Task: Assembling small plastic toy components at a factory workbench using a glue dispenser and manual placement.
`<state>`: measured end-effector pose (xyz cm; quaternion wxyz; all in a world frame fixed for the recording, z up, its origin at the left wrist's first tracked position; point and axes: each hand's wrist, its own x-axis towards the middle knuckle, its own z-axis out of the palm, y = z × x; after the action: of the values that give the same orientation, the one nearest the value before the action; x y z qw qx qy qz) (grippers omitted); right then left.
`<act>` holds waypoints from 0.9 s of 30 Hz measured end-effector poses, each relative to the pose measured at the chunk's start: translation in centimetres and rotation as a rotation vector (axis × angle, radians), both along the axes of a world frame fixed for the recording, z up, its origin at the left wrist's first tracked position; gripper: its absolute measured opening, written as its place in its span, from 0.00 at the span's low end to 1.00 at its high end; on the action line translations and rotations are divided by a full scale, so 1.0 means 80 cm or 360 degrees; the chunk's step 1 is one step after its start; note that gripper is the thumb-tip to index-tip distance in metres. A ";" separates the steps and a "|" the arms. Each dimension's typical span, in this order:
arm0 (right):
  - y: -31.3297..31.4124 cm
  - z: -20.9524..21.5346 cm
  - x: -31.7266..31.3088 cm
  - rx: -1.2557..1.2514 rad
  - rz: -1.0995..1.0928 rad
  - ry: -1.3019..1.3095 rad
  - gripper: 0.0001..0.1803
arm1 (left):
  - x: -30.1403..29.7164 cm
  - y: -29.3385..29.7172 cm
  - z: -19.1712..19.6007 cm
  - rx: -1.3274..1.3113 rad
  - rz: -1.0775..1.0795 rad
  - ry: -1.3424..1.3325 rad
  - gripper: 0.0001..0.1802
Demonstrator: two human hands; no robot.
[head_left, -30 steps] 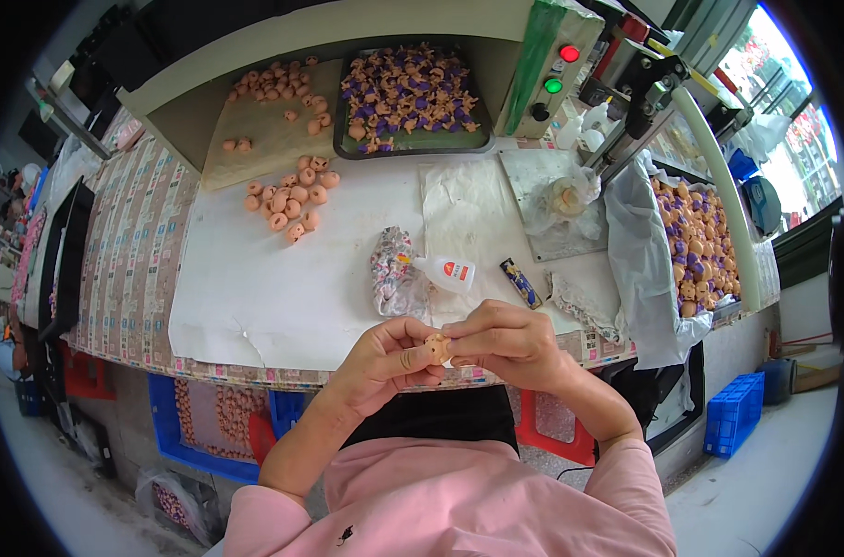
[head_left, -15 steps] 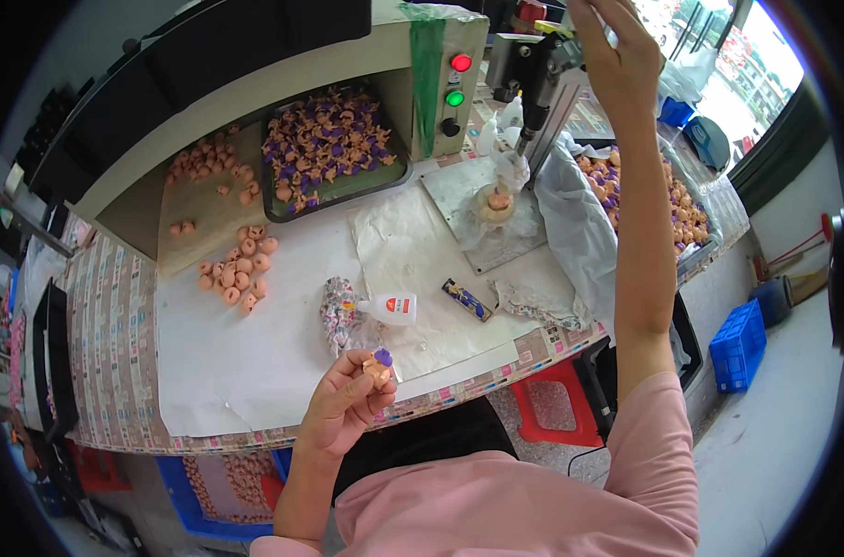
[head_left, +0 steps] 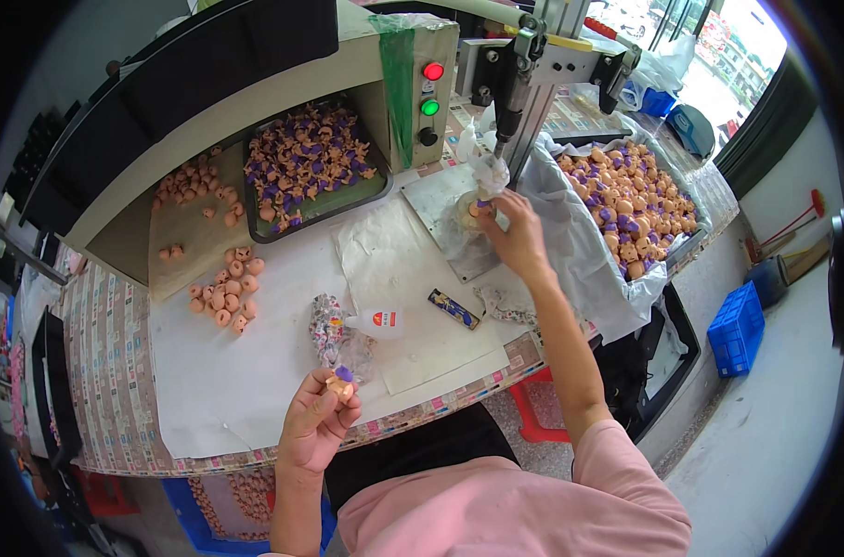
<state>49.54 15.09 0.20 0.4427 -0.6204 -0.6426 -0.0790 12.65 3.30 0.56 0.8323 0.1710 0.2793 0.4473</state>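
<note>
My left hand (head_left: 312,422), near the table's front edge, pinches a small peach-and-purple doll part (head_left: 340,387) between thumb and fingers. My right hand (head_left: 518,234) reaches to the hand press (head_left: 510,111), and its fingertips close on a small peach-and-purple toy figure (head_left: 480,208) at the round holder (head_left: 467,210). Fingers partly hide that figure. Plastic film wraps the holder, which stands on a metal base plate (head_left: 427,206). Just above, the press tip is wrapped in white material (head_left: 490,171).
Loose peach doll heads (head_left: 227,295) lie left on white paper. A black tray (head_left: 380,190) holds purple-and-peach parts inside the machine opening. At right, a lined bin (head_left: 584,288) is full of figures. A glue bottle (head_left: 377,322) and a dark blue tube (head_left: 454,309) lie mid-table.
My right hand has come down from high on the press to the figure at the holder. My left hand still holds its doll part. The view has shifted slightly.
</note>
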 end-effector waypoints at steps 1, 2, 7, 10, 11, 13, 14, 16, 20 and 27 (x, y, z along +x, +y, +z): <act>0.004 -0.003 -0.006 -0.0063 0.0074 0.0089 0.17 | 0.007 0.000 0.002 0.0008 -0.0019 -0.0004 0.19; 0.004 -0.004 -0.010 -0.0126 0.0146 0.0176 0.17 | 0.012 -0.001 0.004 0.0012 -0.0022 -0.0002 0.19; -0.033 0.015 -0.015 -0.0052 0.0125 0.0228 0.15 | 0.031 -0.001 0.012 0.0011 -0.0122 -0.0052 0.17; -0.061 0.029 0.001 -0.0106 0.0189 0.0423 0.16 | 0.041 0.002 0.014 0.0037 -0.0102 0.0029 0.19; -0.070 0.032 0.007 -0.0104 0.0200 0.0446 0.17 | 0.046 0.005 0.015 0.0040 -0.0121 0.0030 0.19; -0.086 0.037 0.025 -0.0092 0.0195 0.0464 0.18 | 0.058 0.010 0.019 0.0096 -0.0124 0.0056 0.19; -0.094 0.039 0.035 -0.0086 0.0209 0.0481 0.18 | 0.067 0.014 0.024 0.0099 -0.0146 0.0054 0.19; -0.108 0.045 0.053 -0.0021 0.0199 0.0446 0.18 | 0.087 0.022 0.038 0.0177 -0.0163 0.0105 0.19; -0.138 0.062 0.093 0.0072 0.0169 0.0400 0.19 | 0.127 0.034 0.055 0.0252 -0.0237 0.0152 0.20; -0.179 0.082 0.164 0.0197 -0.0089 0.0300 0.20 | 0.202 0.050 0.078 0.0401 -0.0407 0.0205 0.18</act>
<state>62.68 0.76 6.78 0.5362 -0.6142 -0.5745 -0.0722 28.82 7.30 6.83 0.8348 0.3361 0.2497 0.3574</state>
